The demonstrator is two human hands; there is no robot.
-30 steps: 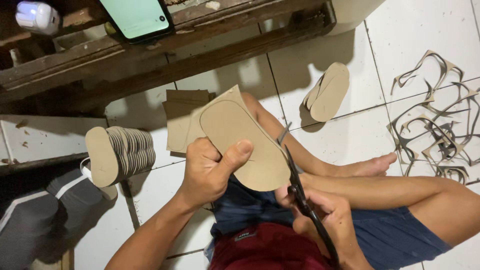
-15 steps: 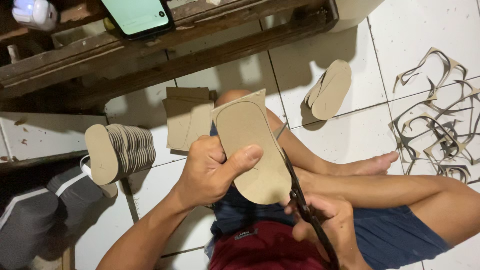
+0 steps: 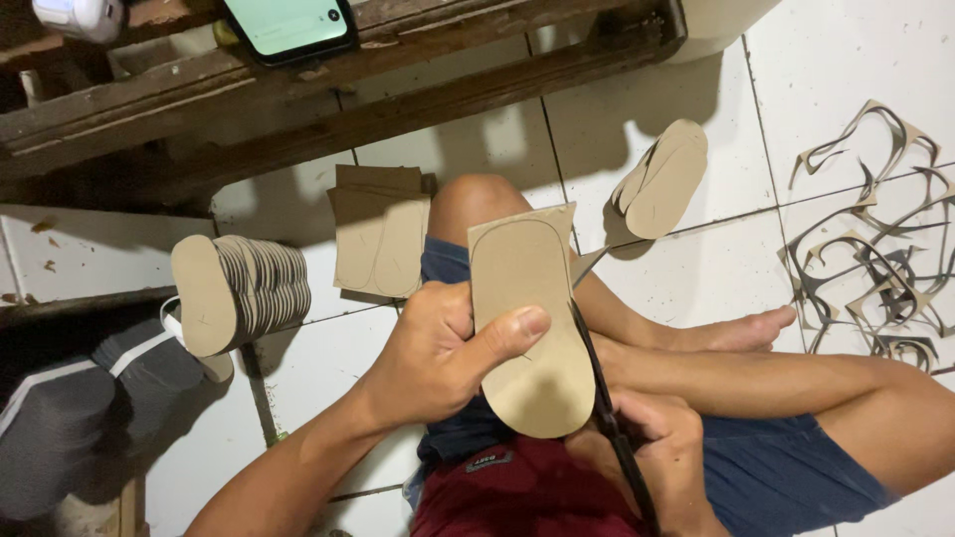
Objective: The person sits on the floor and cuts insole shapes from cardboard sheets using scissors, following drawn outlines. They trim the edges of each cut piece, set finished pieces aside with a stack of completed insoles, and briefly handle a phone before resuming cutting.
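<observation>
My left hand (image 3: pixel 438 353) pinches a brown cardboard piece (image 3: pixel 527 318) shaped like a shoe sole, thumb laid across its face. The lower end is rounded, while the top keeps uncut square corners. My right hand (image 3: pixel 652 452) grips black scissors (image 3: pixel 602 393), whose blades run up along the right edge of the cardboard. I sit on the floor with legs folded beneath both hands.
A stack of cut cardboard soles (image 3: pixel 239 293) leans at the left. Flat cardboard sheets with traced outlines (image 3: pixel 378 239) lie ahead. Two cut soles (image 3: pixel 662 179) rest on white tiles; offcut strips (image 3: pixel 870 249) lie at the right. A wooden bench (image 3: pixel 338 85) holds a phone (image 3: pixel 288 22).
The cardboard piece has turned from a slant to nearly upright in my left hand, and the scissors have advanced up along its right edge.
</observation>
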